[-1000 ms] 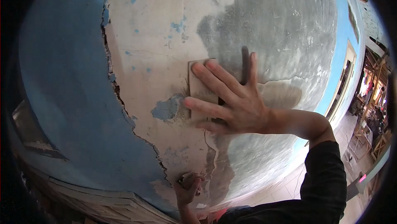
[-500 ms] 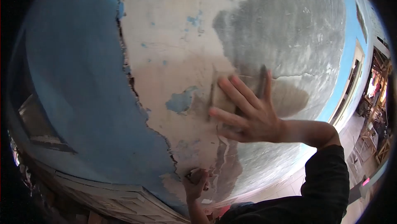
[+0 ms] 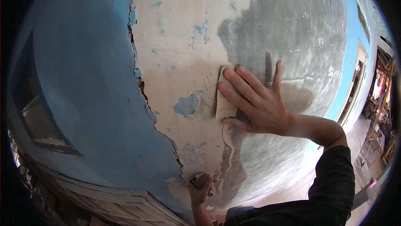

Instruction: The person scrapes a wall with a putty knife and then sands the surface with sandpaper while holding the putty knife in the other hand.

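Fingers [image 3: 246, 83] of the right hand [image 3: 267, 111] lie flat on a pale sheet [image 3: 225, 102] with letters on it, pushing it against the wall [image 3: 179, 21]. Three of them are close together, while the little finger [image 3: 277, 75] sticks up, apart from the rest. The sheet is upright, at the left edge of the grey patch [image 3: 292, 29], and right of a chipped blue spot [image 3: 189, 104]. Lower down, near the jagged crack [image 3: 142, 88], the left hand [image 3: 199, 193] pinches a small thing [image 3: 201, 181], too hard to make out.
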The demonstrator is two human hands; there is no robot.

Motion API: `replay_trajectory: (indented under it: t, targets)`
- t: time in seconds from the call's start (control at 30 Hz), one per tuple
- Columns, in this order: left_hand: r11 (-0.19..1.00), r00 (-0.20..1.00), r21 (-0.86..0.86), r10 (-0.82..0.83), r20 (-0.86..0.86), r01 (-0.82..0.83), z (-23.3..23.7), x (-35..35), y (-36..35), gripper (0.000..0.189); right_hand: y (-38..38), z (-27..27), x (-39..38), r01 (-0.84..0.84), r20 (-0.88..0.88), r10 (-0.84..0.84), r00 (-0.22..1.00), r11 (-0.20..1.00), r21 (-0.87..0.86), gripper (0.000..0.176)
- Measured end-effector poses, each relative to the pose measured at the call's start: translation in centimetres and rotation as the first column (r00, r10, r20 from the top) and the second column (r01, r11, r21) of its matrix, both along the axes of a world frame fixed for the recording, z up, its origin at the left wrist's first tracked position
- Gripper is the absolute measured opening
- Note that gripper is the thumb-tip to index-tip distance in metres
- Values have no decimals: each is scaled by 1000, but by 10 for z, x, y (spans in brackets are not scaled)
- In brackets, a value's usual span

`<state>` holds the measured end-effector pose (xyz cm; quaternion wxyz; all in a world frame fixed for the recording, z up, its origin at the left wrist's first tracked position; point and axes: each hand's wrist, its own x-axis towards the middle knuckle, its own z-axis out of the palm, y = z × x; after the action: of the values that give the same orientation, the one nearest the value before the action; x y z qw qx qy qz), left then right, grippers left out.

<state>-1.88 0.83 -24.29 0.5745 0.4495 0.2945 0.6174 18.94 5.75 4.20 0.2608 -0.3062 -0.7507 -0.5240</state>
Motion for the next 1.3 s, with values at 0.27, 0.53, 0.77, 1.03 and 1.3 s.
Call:
replay_trajectory:
  t: [0.27,0.53,0.77,1.03,1.3]
  targets:
    - [999,997,31,30,-64,-28,4,0,1,15,0,83,-12,88,-197,-57,979,984,155,92]
    - [998,997,-3,69,21,-69,0,8,0,8,2,136,9,217,-235,-146,961,923,317,97]
    - [989,984,-58,144,103,-139,-19,12,7,8,-7,108,2,4,-148,30,988,975,222,103]
    - [990,991,-49,130,-40,-131,0,4,-4,17,-13,123,-4,81,-221,-29,975,970,231,99]
    - [991,986,-24,128,-110,-131,17,12,-3,20,-7,154,-17,110,-205,-40,978,933,343,98]
